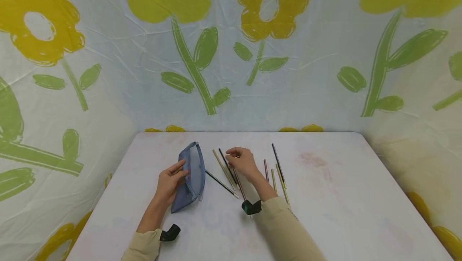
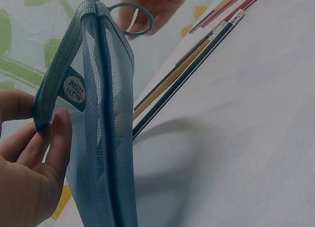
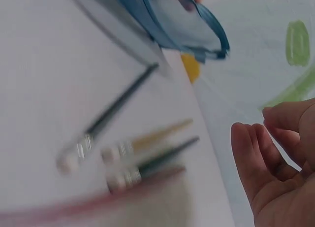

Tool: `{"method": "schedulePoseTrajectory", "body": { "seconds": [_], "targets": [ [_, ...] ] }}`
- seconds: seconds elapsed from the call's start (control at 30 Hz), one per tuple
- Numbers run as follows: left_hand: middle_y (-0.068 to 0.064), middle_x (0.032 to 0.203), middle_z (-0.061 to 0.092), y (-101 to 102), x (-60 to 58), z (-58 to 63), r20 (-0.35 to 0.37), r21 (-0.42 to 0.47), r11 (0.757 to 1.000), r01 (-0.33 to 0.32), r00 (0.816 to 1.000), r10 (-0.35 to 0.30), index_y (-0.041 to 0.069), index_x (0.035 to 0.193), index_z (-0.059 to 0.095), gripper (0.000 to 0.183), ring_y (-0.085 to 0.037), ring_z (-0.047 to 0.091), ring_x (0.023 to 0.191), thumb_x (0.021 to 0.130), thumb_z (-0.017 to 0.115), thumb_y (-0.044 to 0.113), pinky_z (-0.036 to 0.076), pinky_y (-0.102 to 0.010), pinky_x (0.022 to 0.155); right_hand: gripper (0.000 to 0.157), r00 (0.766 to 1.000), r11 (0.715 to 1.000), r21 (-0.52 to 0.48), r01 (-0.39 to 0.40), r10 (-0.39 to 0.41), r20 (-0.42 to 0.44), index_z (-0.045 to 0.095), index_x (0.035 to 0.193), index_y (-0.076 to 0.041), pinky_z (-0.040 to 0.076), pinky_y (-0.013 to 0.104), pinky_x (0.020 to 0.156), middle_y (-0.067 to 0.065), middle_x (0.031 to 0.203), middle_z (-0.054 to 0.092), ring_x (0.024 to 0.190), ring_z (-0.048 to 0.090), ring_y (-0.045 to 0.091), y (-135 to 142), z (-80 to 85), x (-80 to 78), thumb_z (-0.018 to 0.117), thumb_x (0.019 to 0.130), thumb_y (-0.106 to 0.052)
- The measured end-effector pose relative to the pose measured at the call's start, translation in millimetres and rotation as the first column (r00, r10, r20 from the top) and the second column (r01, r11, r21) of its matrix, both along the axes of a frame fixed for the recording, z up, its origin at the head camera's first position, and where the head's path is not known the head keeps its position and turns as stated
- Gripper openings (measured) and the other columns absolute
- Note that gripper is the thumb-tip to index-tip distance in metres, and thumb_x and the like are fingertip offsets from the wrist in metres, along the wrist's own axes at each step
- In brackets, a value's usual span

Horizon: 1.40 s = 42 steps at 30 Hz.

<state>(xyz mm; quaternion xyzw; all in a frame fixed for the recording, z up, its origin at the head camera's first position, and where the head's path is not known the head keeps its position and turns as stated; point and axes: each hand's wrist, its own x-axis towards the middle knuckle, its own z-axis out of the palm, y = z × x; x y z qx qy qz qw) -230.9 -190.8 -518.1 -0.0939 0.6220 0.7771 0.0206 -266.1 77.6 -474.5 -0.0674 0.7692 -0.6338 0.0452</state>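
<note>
Right hand (image 1: 243,162) is empty, loosely curled; left hand (image 1: 168,184) pinches a blue mesh pouch (image 1: 183,195). One wrist camera (image 1: 251,207) (black) partly hides a maroon pencil (image 1: 240,183).

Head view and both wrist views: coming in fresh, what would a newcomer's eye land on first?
Probably the large yellow flowers on the backdrop, filling the head view's upper half. Next, the blue pouch, held up by the left hand on the left part of the table. Then the slim pencils lying around the table's middle, with the right hand above some of them.
</note>
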Motion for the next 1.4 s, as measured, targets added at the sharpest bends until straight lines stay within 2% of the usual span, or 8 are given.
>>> {"method": "schedulePoseTrajectory", "body": {
  "seconds": [0.07,0.23,0.37,0.57,0.77,0.9,1.23,1.4],
  "targets": [
    [-0.021,0.135,0.053,0,0.2,0.5,0.005,0.004,1.000,-0.002,1.000,0.002,-0.002,0.137,0.053,0.049,-0.010,0.065,0.089,0.088,0.064,-0.006,0.051,-0.024,0.070,0.023,0.999,0.999,0.017,0.029,-0.030,0.022,0.065,0.113,0.007,0.055,0.048,0.077,0.019,0.094,0.063,0.086,0.065,0.041,18,-1.5,-1.4,0.064,0.092,-0.003],
    [-0.020,0.138,0.051,0,0.2,0.2,0.012,0.012,1.000,-0.003,1.000,0.003,-0.002,0.137,0.053,0.050,-0.010,0.065,0.089,0.088,0.063,-0.005,0.051,-0.025,0.070,0.026,0.993,0.985,0.124,0.120,-0.120,-0.012,0.065,0.114,0.007,0.056,0.040,0.073,0.015,0.094,0.063,0.088,0.065,0.040,64,-18.4,-10.6,0.065,0.091,-0.005],
    [-0.018,0.140,0.049,-1,1.6,-0.1,0.014,0.012,1.000,0.005,1.000,-0.005,-0.001,0.138,0.052,0.051,-0.010,0.064,0.092,0.089,0.063,-0.005,0.051,-0.025,0.069,0.025,0.984,0.952,0.251,0.178,-0.166,-0.068,0.066,0.113,0.006,0.056,0.039,0.070,0.016,0.094,0.064,0.084,0.066,0.037,97,-23.1,-11.2,0.066,0.091,-0.007],
    [-0.017,0.145,0.044,-5,4.7,1.4,0.026,-0.007,1.000,0.023,0.999,-0.022,-0.001,0.140,0.049,0.053,-0.009,0.063,0.098,0.089,0.064,-0.003,0.051,-0.025,0.075,0.022,0.964,0.876,0.409,0.256,-0.202,-0.172,0.070,0.108,0.003,0.052,0.035,0.065,0.015,0.093,0.067,0.085,0.065,0.031,131,-35.9,-17.2,0.069,0.088,-0.007],
    [-0.020,0.144,0.044,-6,7.2,2.4,0.027,-0.011,1.000,0.022,0.999,-0.022,-0.004,0.140,0.048,0.054,-0.008,0.064,0.092,0.090,0.064,-0.003,0.050,-0.023,0.071,0.022,0.964,0.835,0.483,0.264,-0.220,-0.148,0.071,0.105,0.002,0.052,0.037,0.066,0.019,0.099,0.067,0.089,0.062,0.033,146,-45.8,-21.7,0.072,0.087,-0.010],
    [-0.020,0.144,0.044,-3,7.1,3.1,0.023,0.003,1.000,0.027,0.999,-0.027,-0.004,0.140,0.048,0.053,-0.009,0.064,0.091,0.089,0.065,-0.003,0.051,-0.023,0.070,0.022,0.966,0.836,0.484,0.258,-0.228,-0.121,0.071,0.104,0.001,0.052,0.035,0.063,0.017,0.096,0.067,0.084,0.062,0.030,154,-50.3,-23.8,0.074,0.086,-0.011],
    [-0.021,0.136,0.051,-2,6.6,4.7,0.035,0.003,1.000,0.002,0.999,-0.002,-0.003,0.138,0.050,0.052,-0.008,0.065,0.084,0.088,0.065,-0.005,0.049,-0.021,0.064,0.031,0.978,0.901,0.380,0.208,-0.192,-0.078,0.071,0.109,-0.001,0.053,0.032,0.062,0.013,0.098,0.070,0.081,0.064,0.022,170,-64.8,-28.5,0.078,0.082,-0.014],
    [-0.020,0.137,0.050,-1,7.1,2.8,0.033,-0.003,1.000,0.004,0.999,-0.004,-0.004,0.139,0.050,0.052,-0.008,0.064,0.086,0.089,0.066,-0.003,0.050,-0.021,0.065,0.032,0.982,0.882,0.431,0.190,-0.179,-0.066,0.071,0.111,-0.003,0.051,0.031,0.062,0.012,0.097,0.068,0.077,0.061,0.020,171,-63.2,-32.0,0.078,0.083,-0.017]
  ]
}}
